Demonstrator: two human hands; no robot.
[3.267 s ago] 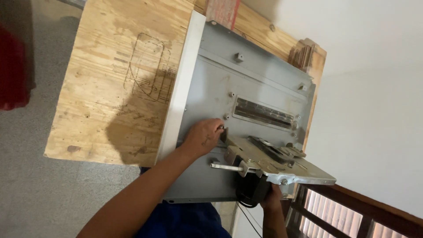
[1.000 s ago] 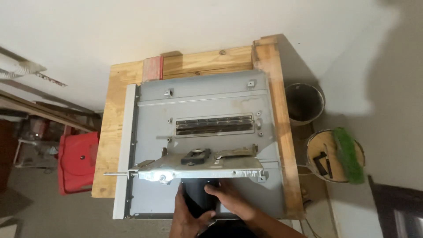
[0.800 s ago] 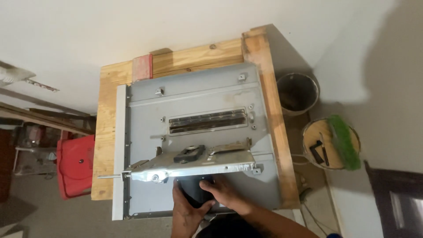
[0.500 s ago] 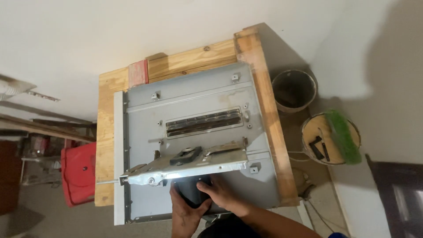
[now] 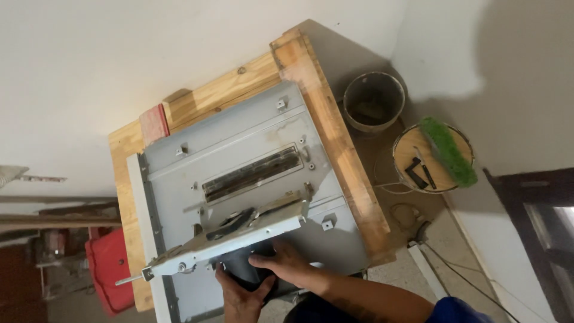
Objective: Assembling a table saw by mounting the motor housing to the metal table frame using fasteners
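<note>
Bucket (image 5: pixel 373 101) shifted right, residue inside

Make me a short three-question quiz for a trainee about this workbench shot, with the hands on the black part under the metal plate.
1. True or false: both hands grip the black part below the tilted metal bracket.
2. Which lies across the board-covered bucket? A) red case B) green brush C) saw blade
3. What does the grey metal plate rest on?

Key
1. True: the left hand cups it from below and the right hand lies on top.
2. B, the green brush.
3. A wooden bench.
</note>
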